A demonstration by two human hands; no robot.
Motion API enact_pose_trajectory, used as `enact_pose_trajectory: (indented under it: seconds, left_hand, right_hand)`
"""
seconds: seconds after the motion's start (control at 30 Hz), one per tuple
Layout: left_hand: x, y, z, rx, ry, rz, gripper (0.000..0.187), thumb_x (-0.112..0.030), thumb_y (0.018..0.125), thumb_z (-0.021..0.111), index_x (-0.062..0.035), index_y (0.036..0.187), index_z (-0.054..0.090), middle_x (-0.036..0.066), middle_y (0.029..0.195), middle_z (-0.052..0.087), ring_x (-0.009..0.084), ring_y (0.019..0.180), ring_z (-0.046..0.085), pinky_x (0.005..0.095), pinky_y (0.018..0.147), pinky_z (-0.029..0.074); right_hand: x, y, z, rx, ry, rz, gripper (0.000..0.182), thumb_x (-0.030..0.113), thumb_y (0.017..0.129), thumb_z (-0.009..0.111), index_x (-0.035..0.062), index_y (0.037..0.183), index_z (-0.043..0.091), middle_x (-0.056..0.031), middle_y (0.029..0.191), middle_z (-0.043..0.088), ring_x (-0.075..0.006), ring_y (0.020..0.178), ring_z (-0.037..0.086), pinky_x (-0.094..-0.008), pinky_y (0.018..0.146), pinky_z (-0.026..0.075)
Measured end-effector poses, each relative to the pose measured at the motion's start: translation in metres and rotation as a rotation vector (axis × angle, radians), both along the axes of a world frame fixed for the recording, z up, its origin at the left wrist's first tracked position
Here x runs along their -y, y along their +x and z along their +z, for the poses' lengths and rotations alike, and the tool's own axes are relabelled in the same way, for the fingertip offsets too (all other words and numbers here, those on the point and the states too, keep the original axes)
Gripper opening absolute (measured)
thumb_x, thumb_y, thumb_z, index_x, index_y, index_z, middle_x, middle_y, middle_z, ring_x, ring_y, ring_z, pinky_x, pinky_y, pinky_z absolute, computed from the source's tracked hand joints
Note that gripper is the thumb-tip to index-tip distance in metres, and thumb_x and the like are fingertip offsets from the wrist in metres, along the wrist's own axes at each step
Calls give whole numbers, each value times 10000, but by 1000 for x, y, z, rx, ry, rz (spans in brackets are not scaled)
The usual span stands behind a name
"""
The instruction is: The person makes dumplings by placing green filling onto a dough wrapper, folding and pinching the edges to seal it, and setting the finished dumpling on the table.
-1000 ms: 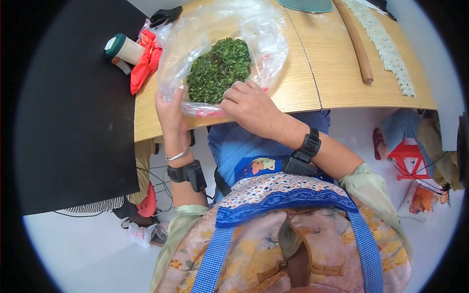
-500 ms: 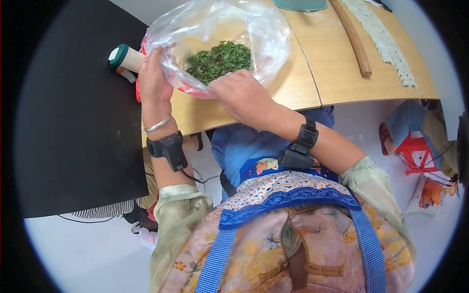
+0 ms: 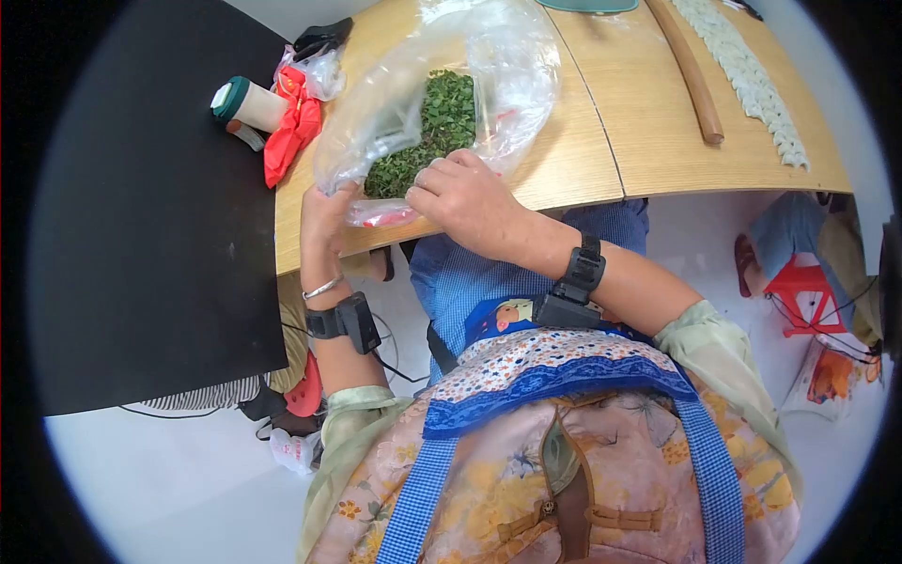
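Observation:
A clear plastic bag (image 3: 526,85) lies open on the wooden table, with chopped green leaves (image 3: 442,122) showing inside. My left hand (image 3: 326,218) grips the bag's left edge, its fingertips partly hidden by the plastic. At the near edge of the bag, my right hand (image 3: 470,202) has its fingers curled closed on the plastic, beside the leaves. Red print shows on the plastic between the two hands.
A green-lidded cup (image 3: 249,103) and a red bag (image 3: 296,127) are at the table's left edge. A wooden rod (image 3: 691,75) and a pale braided strip (image 3: 742,80) lie at the right. Below right, a person's leg is beside a red stool (image 3: 803,291).
My left hand has moved down and right, drawing the bag's left edge with it. The leaves have spread into a taller pile, and the red bag is more exposed.

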State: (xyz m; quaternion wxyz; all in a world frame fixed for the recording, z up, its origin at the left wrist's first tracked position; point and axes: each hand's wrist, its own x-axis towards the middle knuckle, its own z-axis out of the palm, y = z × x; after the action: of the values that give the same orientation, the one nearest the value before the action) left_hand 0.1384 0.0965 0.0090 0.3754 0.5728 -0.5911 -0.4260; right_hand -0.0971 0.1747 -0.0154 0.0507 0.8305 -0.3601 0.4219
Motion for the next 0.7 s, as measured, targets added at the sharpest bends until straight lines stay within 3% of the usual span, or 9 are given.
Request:
enact_pose_trajectory:
  seconds: [0.13,0.2,0.3,0.33,0.43,0.47,0.7]
  left_hand:
    - [8,-12,4,-139,-15,16,377,-120,909,611,0,1259,541,98,1093,631,187,910,628,316,782,515]
    - [17,-23,13,-434,23,11,310,-140,922,597,40,1173,574,129,974,674,216,861,664,331,742,545]
    - [31,-37,28,-566,27,-46,337,-196,961,566,45,1195,543,165,995,670,259,858,670,367,743,565]
    - [39,-38,37,-648,139,-135,371,-129,980,513,19,1316,461,194,1127,611,294,1004,641,375,850,563]
    - [43,-53,50,-867,44,-166,397,-123,983,496,69,1322,420,247,1223,564,351,1116,596,417,926,547]
    - [42,-59,54,-837,28,-109,409,-109,984,474,105,1323,389,269,1293,516,385,1187,545,452,988,515]
    - [31,-45,39,-815,109,-62,430,-87,962,468,61,1356,381,241,1293,527,361,1188,553,433,998,484]
  right_hand:
    - [1,0,-5,36,15,-8,141,116,784,551,59,910,575,-78,857,611,-246,870,606,-389,833,447]
    - [3,-1,-6,57,-19,-28,115,127,790,549,74,890,565,-67,825,604,-240,844,610,-381,807,449]
    - [7,-4,-2,94,-45,-55,111,127,793,547,78,892,551,-62,801,602,-241,829,616,-380,791,451]
    - [8,-5,0,107,-35,-61,134,116,790,548,67,915,546,-68,808,607,-248,839,618,-386,800,452]
    - [10,-7,5,145,-28,-72,177,103,788,549,46,955,536,-74,831,614,-254,851,620,-396,809,450]
    - [10,-8,5,146,-29,-74,177,103,788,549,46,955,536,-74,831,614,-254,851,620,-396,809,450]
    - [4,-8,0,145,36,-10,197,97,812,532,39,1001,532,-81,857,618,-255,864,624,-403,822,446]
